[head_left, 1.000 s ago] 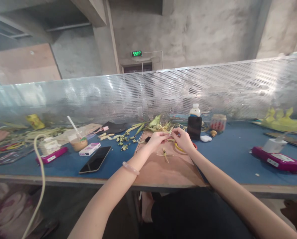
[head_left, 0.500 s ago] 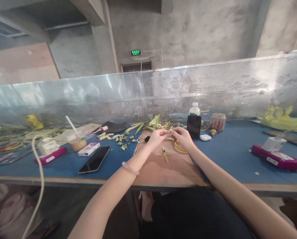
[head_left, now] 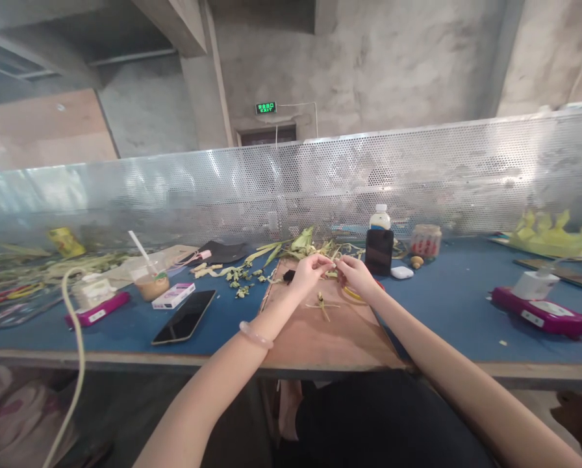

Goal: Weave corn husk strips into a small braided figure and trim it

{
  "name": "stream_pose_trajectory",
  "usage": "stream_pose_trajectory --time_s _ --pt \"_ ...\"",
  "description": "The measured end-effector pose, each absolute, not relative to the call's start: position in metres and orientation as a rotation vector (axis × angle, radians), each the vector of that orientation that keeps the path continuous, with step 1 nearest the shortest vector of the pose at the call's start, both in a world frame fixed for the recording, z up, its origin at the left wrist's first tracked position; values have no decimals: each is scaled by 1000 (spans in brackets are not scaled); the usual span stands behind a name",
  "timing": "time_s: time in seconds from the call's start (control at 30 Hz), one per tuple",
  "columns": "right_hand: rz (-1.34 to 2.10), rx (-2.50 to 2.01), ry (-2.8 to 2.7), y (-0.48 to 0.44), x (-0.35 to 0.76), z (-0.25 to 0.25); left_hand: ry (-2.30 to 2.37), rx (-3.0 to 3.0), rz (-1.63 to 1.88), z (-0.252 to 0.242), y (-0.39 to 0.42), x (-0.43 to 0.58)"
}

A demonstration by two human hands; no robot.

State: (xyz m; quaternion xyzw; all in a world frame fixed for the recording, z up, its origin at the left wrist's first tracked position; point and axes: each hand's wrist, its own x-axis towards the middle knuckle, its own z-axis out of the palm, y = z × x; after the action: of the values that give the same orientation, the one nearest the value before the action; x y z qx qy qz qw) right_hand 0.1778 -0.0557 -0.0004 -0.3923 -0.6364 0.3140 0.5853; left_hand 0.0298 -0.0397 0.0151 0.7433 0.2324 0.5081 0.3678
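Lowered slightly since the earlier frame, the fingers of the right hand (head_left: 358, 275) are seemingly being bent more, while the left hand (head_left: 311, 272) is being kept almost in place. Left of centre, a black phone (head_left: 184, 317) is lying on the blue worktop (head_left: 437, 312). At the centre, a small pale piece (head_left: 335, 261) is apparently being pinched between the fingertips of both hands; its long axis cannot be told. Just below in the frame, on a brown board (head_left: 315, 338), a crossed bundle of strips (head_left: 321, 305) is lying under the gap, its stem slanting toward the lower right, neither hand being clearly nearer. Farther right, a yellow ring (head_left: 351, 294) is being partly covered by the right hand.
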Motion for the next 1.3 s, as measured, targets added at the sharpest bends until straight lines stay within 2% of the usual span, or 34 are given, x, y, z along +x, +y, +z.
stream_pose_trajectory --time_s 0.7,0.97,1.3 --pt "1071 -835 -1317 -65 179 7 438 1923 1175 22 -56 29" --pt "1153 -916 -1255 -60 181 3 535 1891 1209 18 -51 32" --pt "1411 -957 -1230 -68 178 9 623 1900 1268 16 -48 30"
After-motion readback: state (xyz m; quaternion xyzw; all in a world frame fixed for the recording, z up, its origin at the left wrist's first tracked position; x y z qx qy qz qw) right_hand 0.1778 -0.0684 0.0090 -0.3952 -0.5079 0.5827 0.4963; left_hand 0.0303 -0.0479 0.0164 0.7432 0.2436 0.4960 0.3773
